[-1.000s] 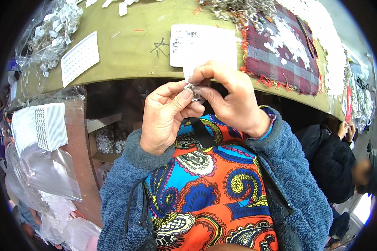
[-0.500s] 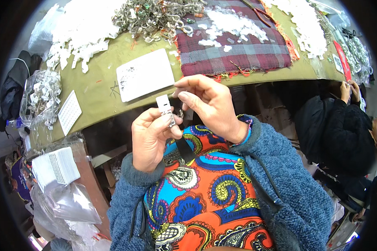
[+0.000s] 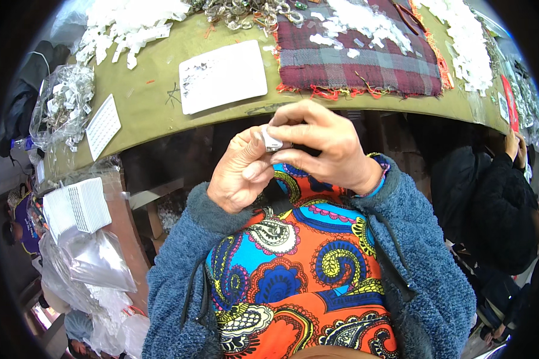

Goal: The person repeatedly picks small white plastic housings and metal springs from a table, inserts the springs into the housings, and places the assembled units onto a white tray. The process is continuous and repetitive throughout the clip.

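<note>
Between my two hands is a small white plastic casing [image 3: 273, 142] with a dark slot, mostly covered by fingers. My left hand [image 3: 238, 172] is closed, pinching it between thumb and fingers from the left. From the right, my right hand [image 3: 329, 146] closes its fingertips round the casing's top and right side. Both hands are just off the table's near edge, above the lap. Beyond them a white tray [image 3: 239, 75] lies on the table, with tiny dark metal bits scattered over its left part.
On the green table [image 3: 144, 107] lie a plaid cloth [image 3: 365, 75] with translucent pieces, a pile of white pieces [image 3: 132, 27] and metal parts [image 3: 239, 12]. A clear bag [image 3: 63, 107] of parts and a white sheet [image 3: 103, 127] sit left. A co-worker's hands [image 3: 514, 146] show far right.
My right hand has come down onto the white casing and gripped it; before, it hovered apart. Both hands are slightly farther right and higher in view, and the table has shifted in the picture.
</note>
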Action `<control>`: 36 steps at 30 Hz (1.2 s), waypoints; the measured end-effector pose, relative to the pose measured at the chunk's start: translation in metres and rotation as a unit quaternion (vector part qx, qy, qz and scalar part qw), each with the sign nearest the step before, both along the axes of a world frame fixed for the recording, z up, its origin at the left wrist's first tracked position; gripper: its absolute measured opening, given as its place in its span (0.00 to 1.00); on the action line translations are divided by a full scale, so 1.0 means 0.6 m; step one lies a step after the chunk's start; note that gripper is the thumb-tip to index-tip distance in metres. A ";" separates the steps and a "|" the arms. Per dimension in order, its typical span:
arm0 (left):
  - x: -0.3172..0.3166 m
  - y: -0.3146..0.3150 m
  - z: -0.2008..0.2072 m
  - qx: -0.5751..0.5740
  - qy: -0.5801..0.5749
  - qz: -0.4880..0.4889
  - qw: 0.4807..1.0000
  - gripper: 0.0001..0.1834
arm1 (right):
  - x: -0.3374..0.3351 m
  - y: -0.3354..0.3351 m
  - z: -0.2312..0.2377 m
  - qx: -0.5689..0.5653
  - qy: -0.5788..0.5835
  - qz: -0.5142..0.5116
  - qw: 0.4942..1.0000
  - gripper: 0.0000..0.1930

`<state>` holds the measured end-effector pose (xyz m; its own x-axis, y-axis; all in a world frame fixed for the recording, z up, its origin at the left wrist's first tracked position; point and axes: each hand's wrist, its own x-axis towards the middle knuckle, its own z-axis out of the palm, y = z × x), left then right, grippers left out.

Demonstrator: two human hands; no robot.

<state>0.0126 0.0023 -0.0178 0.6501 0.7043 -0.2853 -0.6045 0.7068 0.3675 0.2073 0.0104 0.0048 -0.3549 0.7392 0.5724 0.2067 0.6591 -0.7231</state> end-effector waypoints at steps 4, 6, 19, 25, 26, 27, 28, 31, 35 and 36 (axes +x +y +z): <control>0.022 0.012 0.011 0.018 0.058 -0.007 0.998 0.19 | 0.013 0.012 -0.001 0.183 -0.065 -0.075 0.978 0.12; 0.033 0.012 0.016 0.036 0.099 -0.022 0.994 0.21 | 0.023 0.018 -0.007 0.220 -0.063 -0.074 0.971 0.10; 0.063 0.021 0.021 -0.043 0.011 -0.056 0.997 0.13 | 0.169 0.062 0.038 -0.004 -0.043 -0.326 0.945 0.03; 0.065 0.031 0.017 -0.046 0.027 -0.080 0.995 0.13 | 0.235 0.125 0.023 -0.002 -0.174 -0.370 0.913 0.04; 0.067 0.032 0.016 -0.048 0.031 -0.081 0.995 0.12 | 0.239 0.128 0.020 0.002 -0.186 -0.359 0.915 0.04; 0.070 0.034 0.014 -0.052 0.030 -0.079 0.995 0.12 | 0.245 0.129 0.019 0.013 -0.217 -0.351 0.911 0.04; 0.074 0.035 0.012 -0.047 0.035 -0.085 0.995 0.12 | 0.251 0.132 0.020 0.023 -0.249 -0.340 0.907 0.04; 0.081 0.035 0.008 -0.039 0.038 -0.087 0.995 0.12 | 0.263 0.145 0.024 0.047 -0.318 -0.311 0.894 0.04; 0.072 0.028 0.008 -0.012 0.029 -0.085 0.996 0.13 | 0.230 0.138 0.028 0.065 -0.291 -0.329 0.896 0.04; 0.064 0.020 0.009 -0.002 0.030 -0.073 0.997 0.14 | 0.205 0.124 0.026 0.013 -0.217 -0.307 0.927 0.04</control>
<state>0.0509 0.0143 -0.0125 0.7272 0.6019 -0.3300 -0.4715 0.7874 0.3971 0.3305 0.0849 0.0204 -0.0726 0.8654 0.4957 0.8161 0.3373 -0.4693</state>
